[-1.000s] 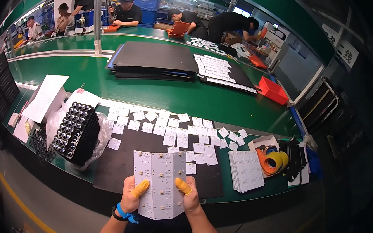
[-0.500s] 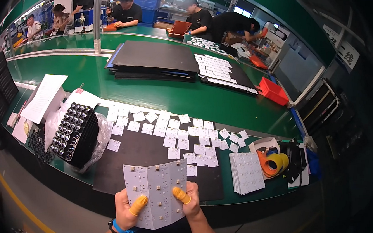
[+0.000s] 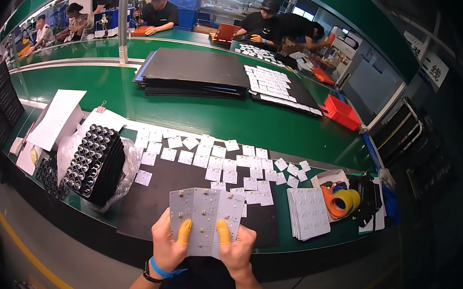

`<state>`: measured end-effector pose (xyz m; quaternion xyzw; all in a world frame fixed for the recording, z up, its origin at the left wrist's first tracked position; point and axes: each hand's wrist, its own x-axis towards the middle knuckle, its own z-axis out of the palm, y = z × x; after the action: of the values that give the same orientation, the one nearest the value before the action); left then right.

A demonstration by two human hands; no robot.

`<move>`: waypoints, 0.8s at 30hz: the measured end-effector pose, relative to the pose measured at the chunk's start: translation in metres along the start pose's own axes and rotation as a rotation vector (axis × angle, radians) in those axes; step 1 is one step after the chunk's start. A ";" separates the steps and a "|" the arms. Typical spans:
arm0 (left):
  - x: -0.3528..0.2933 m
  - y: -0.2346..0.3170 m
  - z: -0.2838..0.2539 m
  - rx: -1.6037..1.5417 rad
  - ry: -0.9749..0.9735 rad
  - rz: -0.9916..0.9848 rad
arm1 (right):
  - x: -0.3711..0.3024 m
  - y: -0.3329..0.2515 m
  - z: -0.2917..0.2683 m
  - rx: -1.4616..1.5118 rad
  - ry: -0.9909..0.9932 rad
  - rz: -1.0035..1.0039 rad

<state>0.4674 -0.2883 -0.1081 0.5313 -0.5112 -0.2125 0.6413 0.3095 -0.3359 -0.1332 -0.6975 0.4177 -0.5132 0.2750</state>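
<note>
A white circuit board panel point(image 3: 203, 210), dotted with small square parts and split lengthwise by score lines, is held up over the near edge of the bench. Its two outer strips are bent at an angle to the middle one. My left hand point(image 3: 168, 243) grips the left side, its thumb in a yellow finger cot pressed on the front face. On the right side my right hand point(image 3: 238, 249) does the same, its yellow-covered thumb also on the board. The other fingers are mostly hidden behind it. Beyond lie many small square white boards point(image 3: 214, 174) on a black mat point(image 3: 150, 209).
To the right are a stack of white panels point(image 3: 308, 214) and a box with yellow and orange tape rolls point(image 3: 341, 202). Black trays of round cells point(image 3: 90, 160) stand left. Black sheets point(image 3: 194, 68) and a red bin point(image 3: 341, 113) lie farther back. Co-workers sit beyond.
Both hands have raised the panel slightly and shifted it right, straightening its slant. It now looks shorter from here, and both thumbs point more upward. A co-worker at the back has turned forward.
</note>
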 end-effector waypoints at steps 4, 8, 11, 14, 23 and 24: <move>0.001 -0.008 0.009 0.024 0.039 -0.003 | 0.006 -0.009 0.001 -0.193 0.065 -0.019; -0.001 -0.008 0.007 -0.004 0.054 0.033 | 0.007 -0.017 0.001 -0.109 0.069 -0.047; -0.006 -0.015 0.006 -0.022 0.048 0.010 | 0.004 -0.025 -0.003 -0.091 0.067 -0.105; -0.008 -0.016 0.007 -0.041 0.122 0.041 | 0.000 -0.026 -0.006 -0.114 0.067 -0.152; -0.018 -0.044 0.002 -0.046 0.116 0.047 | -0.003 -0.033 -0.012 -0.136 0.006 -0.304; -0.019 -0.048 0.001 -0.021 0.110 0.064 | -0.004 -0.034 -0.013 -0.158 -0.002 -0.314</move>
<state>0.4719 -0.2901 -0.1598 0.5189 -0.4895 -0.1677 0.6805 0.3074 -0.3151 -0.1031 -0.7741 0.3424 -0.5146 0.1365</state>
